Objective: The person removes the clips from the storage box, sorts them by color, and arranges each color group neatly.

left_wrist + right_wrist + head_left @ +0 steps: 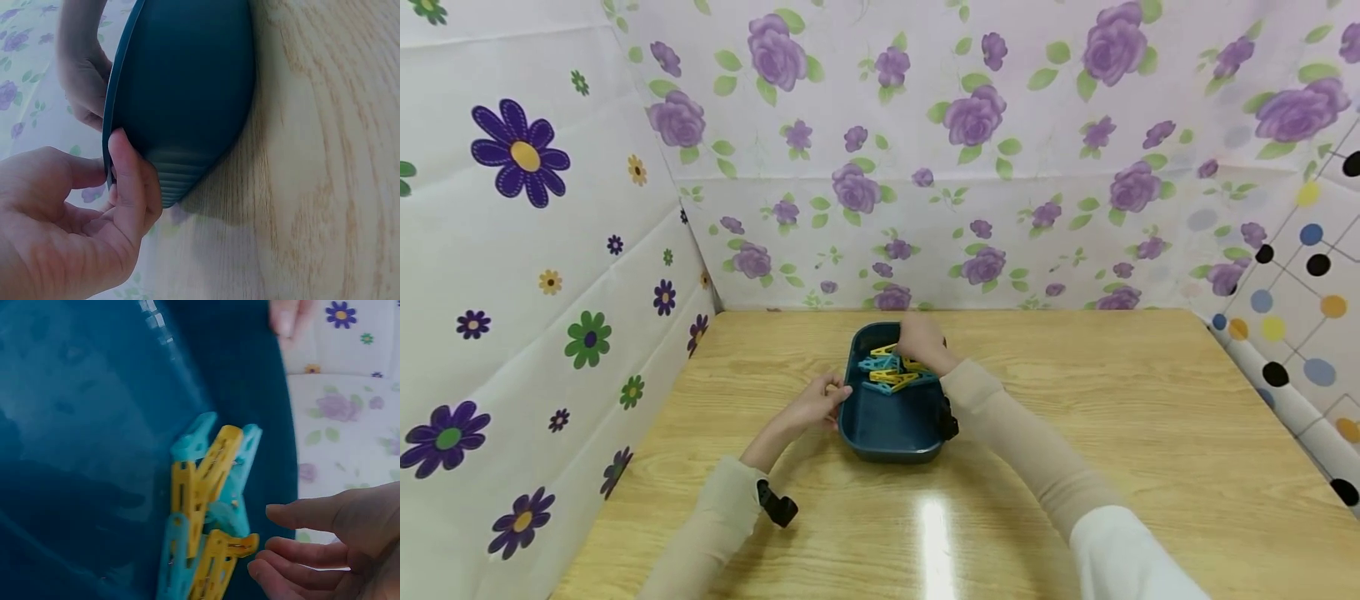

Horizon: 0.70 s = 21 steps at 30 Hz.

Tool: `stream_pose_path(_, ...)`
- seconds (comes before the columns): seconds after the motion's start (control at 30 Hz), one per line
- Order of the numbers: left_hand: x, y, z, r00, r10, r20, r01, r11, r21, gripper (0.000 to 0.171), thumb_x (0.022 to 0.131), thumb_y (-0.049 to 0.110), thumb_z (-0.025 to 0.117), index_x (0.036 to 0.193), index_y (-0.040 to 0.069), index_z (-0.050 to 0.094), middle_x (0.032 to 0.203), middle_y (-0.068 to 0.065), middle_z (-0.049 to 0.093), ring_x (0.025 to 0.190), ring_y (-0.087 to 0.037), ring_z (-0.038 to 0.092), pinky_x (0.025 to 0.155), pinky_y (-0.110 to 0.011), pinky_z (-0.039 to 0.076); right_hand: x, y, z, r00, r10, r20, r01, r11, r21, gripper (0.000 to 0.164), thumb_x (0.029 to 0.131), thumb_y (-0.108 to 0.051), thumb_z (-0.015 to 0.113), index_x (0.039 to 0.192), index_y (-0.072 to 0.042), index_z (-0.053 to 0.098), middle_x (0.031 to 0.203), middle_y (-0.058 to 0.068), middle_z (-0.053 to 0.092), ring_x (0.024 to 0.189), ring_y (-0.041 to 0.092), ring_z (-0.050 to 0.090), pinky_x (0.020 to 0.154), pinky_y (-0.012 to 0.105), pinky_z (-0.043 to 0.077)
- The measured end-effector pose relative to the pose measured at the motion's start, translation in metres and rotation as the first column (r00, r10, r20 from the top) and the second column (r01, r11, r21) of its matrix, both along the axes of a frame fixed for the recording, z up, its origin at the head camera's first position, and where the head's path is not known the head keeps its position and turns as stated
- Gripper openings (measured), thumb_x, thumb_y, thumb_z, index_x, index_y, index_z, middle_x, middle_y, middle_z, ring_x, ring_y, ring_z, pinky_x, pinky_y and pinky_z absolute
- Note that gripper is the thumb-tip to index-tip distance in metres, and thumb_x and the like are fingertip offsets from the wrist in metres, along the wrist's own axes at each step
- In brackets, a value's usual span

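Observation:
A dark blue plastic basin (891, 425) with rounded corners stands on the wooden table. Yellow and light-blue clothespins (887, 379) lie in a loose pile toward its far end. My left hand (815, 402) pinches the basin's left rim, thumb on the inner side and fingers against the outer wall, as the left wrist view of the hand (81, 219) shows. Over the far right part of the basin is my right hand (922, 340). In the right wrist view its thumb and fingers (325, 550) are spread apart beside the clothespins (206, 494), with nothing between them.
The wooden table (1112, 400) stretches out on both sides of the basin. Flowered cloth (857, 183) hangs behind it, and more patterned cloth borders it at left and right. A small black camera (777, 504) is strapped to the left wrist.

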<state>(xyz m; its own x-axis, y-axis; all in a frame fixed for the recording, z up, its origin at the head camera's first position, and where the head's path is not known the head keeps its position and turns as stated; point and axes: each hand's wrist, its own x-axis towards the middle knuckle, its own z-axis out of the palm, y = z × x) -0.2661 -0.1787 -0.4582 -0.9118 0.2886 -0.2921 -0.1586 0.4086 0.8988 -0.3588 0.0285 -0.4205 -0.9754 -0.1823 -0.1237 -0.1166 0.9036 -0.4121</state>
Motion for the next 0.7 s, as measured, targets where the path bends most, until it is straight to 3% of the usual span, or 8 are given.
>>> stream_pose_path(0.17, 0.0012, -0.0011, -0.0005, 1.0, 0.008, 0.0, -0.008, 1.0, -0.007, 0.018, 0.104, 0.022, 0.045, 0.107, 0.005, 0.04, 0.062, -0.001, 0.042, 0.055, -0.014, 0.047, 0.055, -0.03, 0.051, -0.0011, -0.0023, -0.0069, 0.999, -0.023, 0.03, 0.022, 0.999, 0.037, 0.021, 0.085, -0.016, 0.072, 0.074, -0.013, 0.055, 0.062, 0.002, 0.041, 0.053, 0.016, 0.038, 0.045, 0.031, 0.031)
stream_pose_path(0.4, 0.0009, 0.0009, -0.0014, 1.0, 0.018, -0.001, -0.018, 1.0, 0.002, 0.018, 0.104, 0.022, 0.046, 0.107, 0.005, 0.04, 0.063, -0.002, 0.044, 0.056, -0.014, 0.048, 0.055, -0.03, 0.05, -0.0008, 0.0017, -0.0043, 0.998, -0.041, 0.046, 0.038, 0.996, 0.076, 0.022, 0.095, -0.01, 0.053, 0.074, -0.012, 0.048, 0.064, 0.003, 0.036, 0.053, 0.015, 0.033, 0.045, 0.027, 0.025)
stream_pose_path(0.53, 0.0016, 0.0003, 0.0004, 1.0, 0.013, 0.006, -0.013, 1.0, -0.001, 0.018, 0.104, 0.022, 0.045, 0.107, 0.005, 0.04, 0.063, -0.003, 0.046, 0.056, -0.014, 0.049, 0.055, -0.03, 0.05, 0.0007, 0.0022, -0.0016, 0.996, -0.058, 0.065, 0.052, 0.994, 0.093, 0.018, 0.095, -0.012, 0.054, 0.077, -0.009, 0.053, 0.068, 0.005, 0.042, 0.054, 0.016, 0.037, 0.045, 0.027, 0.027)
stream_pose_path(0.7, 0.0005, 0.0, -0.0011, 1.0, 0.009, 0.021, -0.009, 1.0, 0.003, 0.017, 0.104, 0.022, 0.044, 0.107, 0.006, 0.04, 0.063, -0.002, 0.045, 0.056, -0.014, 0.049, 0.056, -0.03, 0.05, 0.0015, -0.001, -0.0032, 0.995, -0.018, 0.099, -0.001, 0.982, 0.189, 0.01, 0.092, -0.019, 0.063, 0.09, -0.008, 0.062, 0.075, 0.005, 0.047, 0.059, 0.017, 0.038, 0.049, 0.029, 0.032)
